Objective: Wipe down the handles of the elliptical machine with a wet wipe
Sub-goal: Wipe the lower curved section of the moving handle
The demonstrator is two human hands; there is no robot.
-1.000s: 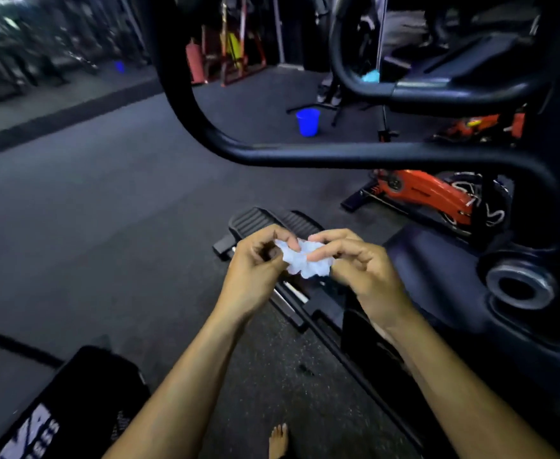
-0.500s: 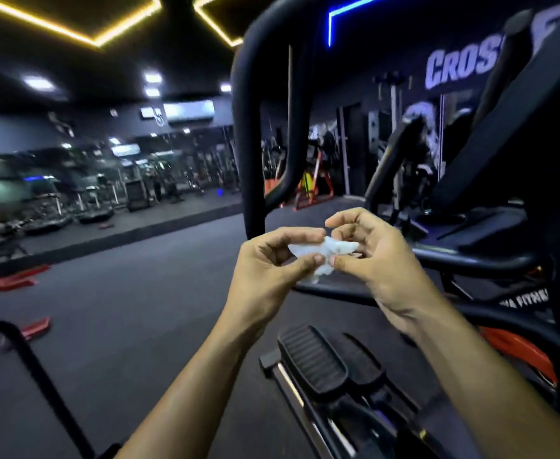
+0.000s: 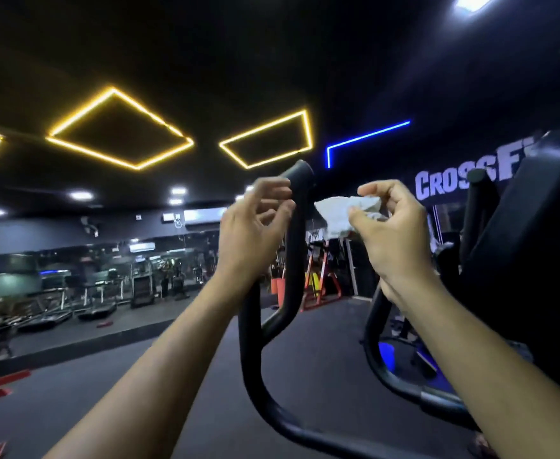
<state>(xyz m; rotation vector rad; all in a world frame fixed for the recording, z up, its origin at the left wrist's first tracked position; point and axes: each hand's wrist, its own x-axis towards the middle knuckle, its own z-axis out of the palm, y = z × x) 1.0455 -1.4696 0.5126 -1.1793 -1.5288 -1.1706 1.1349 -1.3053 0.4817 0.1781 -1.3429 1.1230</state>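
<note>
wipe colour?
White, crumpled wet wipe pinched in the right hand; head view.

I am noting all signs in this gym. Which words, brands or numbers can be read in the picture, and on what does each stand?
"CrossFi": large pale letters on the dark far wall; the end is cut off behind the black machine console, so the rest cannot be read.
Nothing readable on the wipe, the handle or the distant machines: too small and blurred.
</note>
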